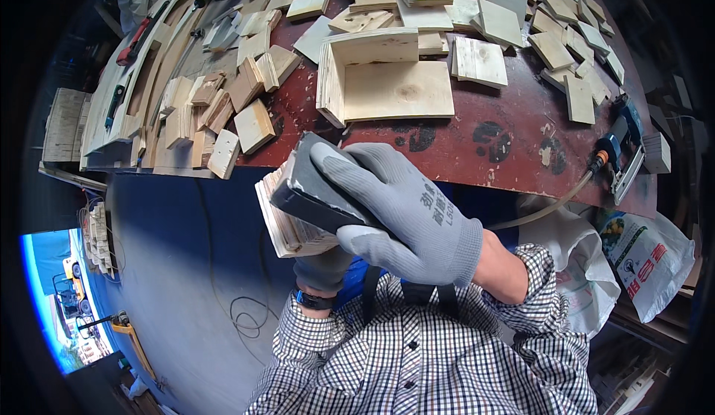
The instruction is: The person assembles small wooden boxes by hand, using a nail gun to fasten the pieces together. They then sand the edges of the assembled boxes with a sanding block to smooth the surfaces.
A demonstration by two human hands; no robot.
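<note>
My right hand (402, 210), in a grey glove, is closed around a dark grey sanding block (313, 184) and presses it against the top of a stack of thin plywood pieces (287, 225). My left hand (322, 270), also gloved, holds that stack from underneath and is mostly hidden by it and by my right hand. Both hands are in front of my chest, just off the near edge of the red-brown workbench (477, 135).
A partly built plywood box (383, 76) stands on the bench. Many small plywood squares (253, 124) lie scattered around it. A blue pneumatic nail gun (622, 147) with a hose rests at the right edge. Long curved wood strips (149, 80) lie at left. White sacks (640, 255) sit at lower right.
</note>
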